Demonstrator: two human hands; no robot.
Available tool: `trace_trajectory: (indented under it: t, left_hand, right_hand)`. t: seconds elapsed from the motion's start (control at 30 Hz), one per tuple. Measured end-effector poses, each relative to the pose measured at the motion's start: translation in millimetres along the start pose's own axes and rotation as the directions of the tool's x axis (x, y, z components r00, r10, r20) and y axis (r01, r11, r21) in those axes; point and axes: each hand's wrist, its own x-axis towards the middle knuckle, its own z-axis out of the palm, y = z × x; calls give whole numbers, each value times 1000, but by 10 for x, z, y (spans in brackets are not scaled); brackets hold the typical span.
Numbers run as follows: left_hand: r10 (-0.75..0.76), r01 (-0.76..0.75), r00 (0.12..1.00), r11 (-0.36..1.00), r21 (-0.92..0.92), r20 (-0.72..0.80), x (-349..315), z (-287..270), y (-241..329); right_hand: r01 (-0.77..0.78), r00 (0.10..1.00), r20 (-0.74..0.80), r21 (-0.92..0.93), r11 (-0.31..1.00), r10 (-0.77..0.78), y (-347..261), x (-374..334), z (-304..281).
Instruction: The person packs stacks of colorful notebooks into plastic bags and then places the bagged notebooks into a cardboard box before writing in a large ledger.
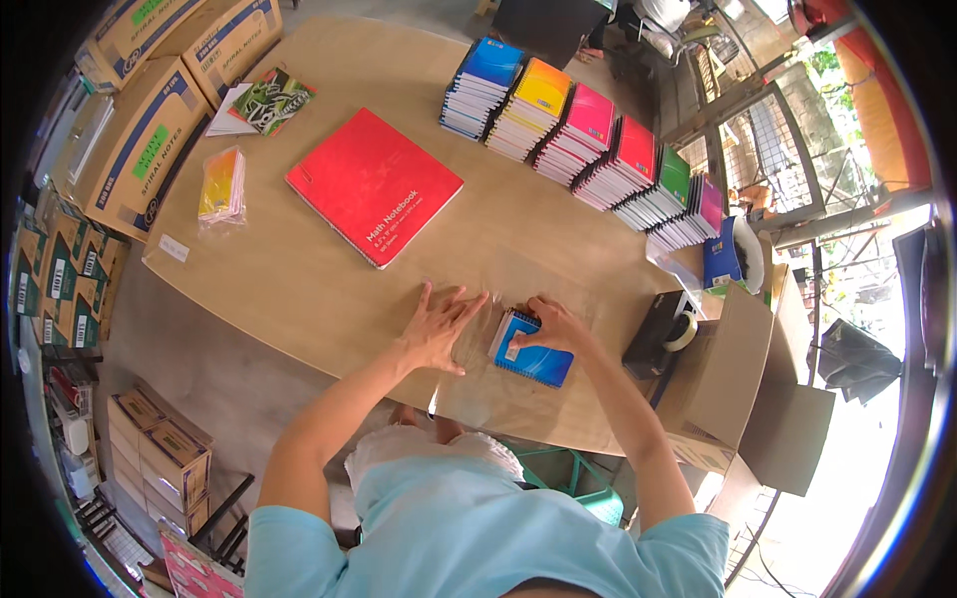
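My right hand [556,329] holds the blue notebook [546,369], thumb on its cover, on the near part of the table [339,309], while my left hand [436,334] lies just to its left with fingers spread wide. Farther out, a large red notebook [374,179] lies far left, stacks of notebooks [588,140] run along the far right, and a tape dispenser [653,339] stands right, beside an open carton [723,374].

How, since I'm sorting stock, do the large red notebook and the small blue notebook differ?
Size: the large red notebook is much bigger than the small blue notebook.
Contact: the right hand touches the blue one; neither hand touches the red one.
Shared: both are spiral-bound and on the table.
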Motion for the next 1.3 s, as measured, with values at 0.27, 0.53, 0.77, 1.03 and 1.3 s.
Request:
trace_trajectory:
  t: [0.27, 0.53, 0.77, 1.03, 1.3]
  left_hand:
    - [-38, -99, 902, 951, -292, -429, -57, 74, 199]
    - [-324, 68, 924, 659, -749, -202, 22, 652, 624]
    - [-337, 83, 918, 679, -729, -210, -12, 589, 624]
    - [-353, 94, 911, 679, -728, -212, -1, 586, 657]
    - [-387, 108, 902, 634, -766, -192, -38, 627, 706]
  right_hand:
    - [212, 486, -851, -107, 971, -200, 417, -303, 264]
    - [34, 816, -264, 910, 413, 515, 957, -804, 1341]
    - [133, 788, -391, 862, 489, 475, 798, -805, 1321]
    - [104, 787, -411, 824, 557, 460, 858, -785, 1347]
    - [72, 811, -342, 863, 500, 475, 895, -762, 1312]
